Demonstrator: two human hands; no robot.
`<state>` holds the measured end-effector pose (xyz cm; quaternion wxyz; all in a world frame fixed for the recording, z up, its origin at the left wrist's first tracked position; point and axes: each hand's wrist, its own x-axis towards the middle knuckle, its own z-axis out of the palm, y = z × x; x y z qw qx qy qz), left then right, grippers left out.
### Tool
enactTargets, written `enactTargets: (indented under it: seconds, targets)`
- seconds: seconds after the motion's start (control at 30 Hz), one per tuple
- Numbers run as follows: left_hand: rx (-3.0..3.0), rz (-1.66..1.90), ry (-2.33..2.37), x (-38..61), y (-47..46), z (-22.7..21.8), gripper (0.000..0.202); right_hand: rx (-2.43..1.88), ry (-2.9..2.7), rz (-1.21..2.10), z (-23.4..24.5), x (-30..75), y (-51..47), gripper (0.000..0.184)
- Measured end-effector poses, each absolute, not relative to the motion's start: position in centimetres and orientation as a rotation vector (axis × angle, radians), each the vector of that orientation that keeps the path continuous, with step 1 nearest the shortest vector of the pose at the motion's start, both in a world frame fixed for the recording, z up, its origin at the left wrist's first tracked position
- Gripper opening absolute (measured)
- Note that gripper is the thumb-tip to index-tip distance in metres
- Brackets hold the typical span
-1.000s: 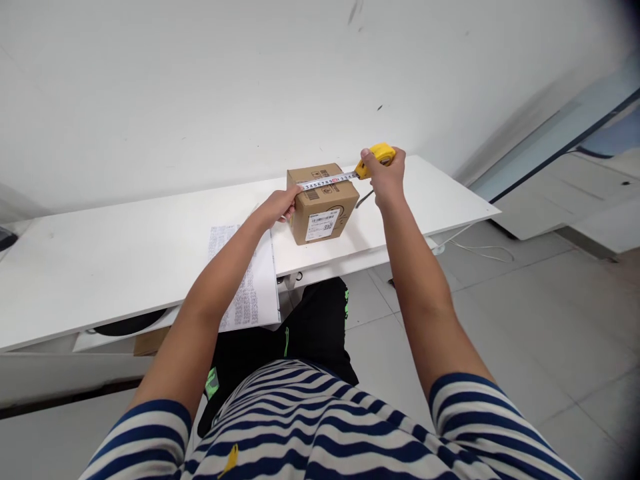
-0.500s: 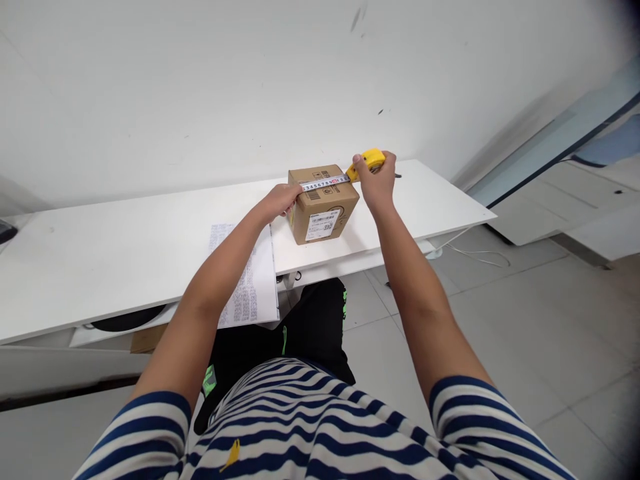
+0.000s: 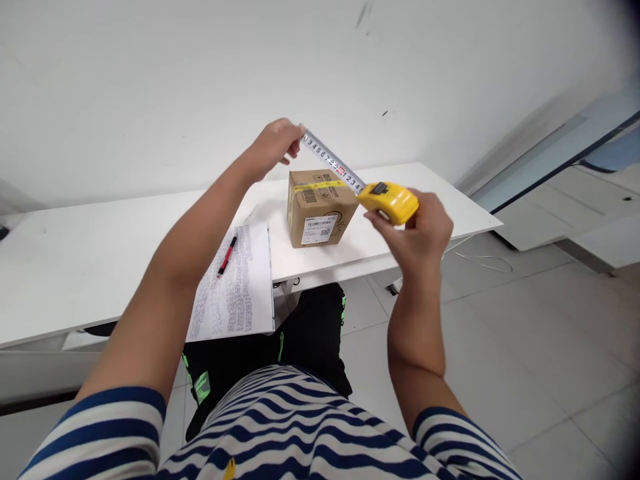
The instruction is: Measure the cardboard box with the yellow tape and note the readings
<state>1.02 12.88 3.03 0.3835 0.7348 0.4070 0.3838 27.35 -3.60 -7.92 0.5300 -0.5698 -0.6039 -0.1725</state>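
Observation:
My right hand (image 3: pixel 425 230) is closed around the yellow case of a tape measure (image 3: pixel 390 202), in front of and to the right of a cardboard box. The tape's silver blade (image 3: pixel 333 160) slants up to the left, above the box. Between thumb and fingers, my left hand (image 3: pixel 279 143) pinches the blade's free end; the very tip is hidden. The brown cardboard box (image 3: pixel 296 220) stands on the white table with a strip of yellow tape across its top and a white label on its front. Neither hand appears to touch the box.
A sheaf of handwritten paper (image 3: pixel 260 280) overhangs the front edge of the white table (image 3: pixel 100 247), with a red and black pen (image 3: pixel 228 257) on it. Behind the table rises a white wall (image 3: pixel 200 80). A thin white cable (image 3: pixel 483 259) lies on the tiled floor.
The tape has been lifted off the box top and tilted. My left hand has moved up, my right hand down and nearer with the case. The pen and yellow strip have come into view.

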Motion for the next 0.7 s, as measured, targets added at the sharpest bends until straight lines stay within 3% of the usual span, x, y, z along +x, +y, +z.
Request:
enactTargets:
  seconds: [0.17,0.37,0.7]
  targets:
    - [2.081,0.703,1.228,5.5,16.2,3.8,0.030,-1.473,-1.298,-0.564,-8.9,19.6,-7.0,0.058]
    - [2.376,0.386,1.474,7.3,16.3,-1.0,0.044,-1.527,-1.251,-0.278,-8.3,16.4,-4.4,0.046]
    - [2.535,0.267,1.411,6.0,16.5,-1.5,0.051,-1.528,-1.300,-0.070,-7.4,16.6,-2.5,0.042]
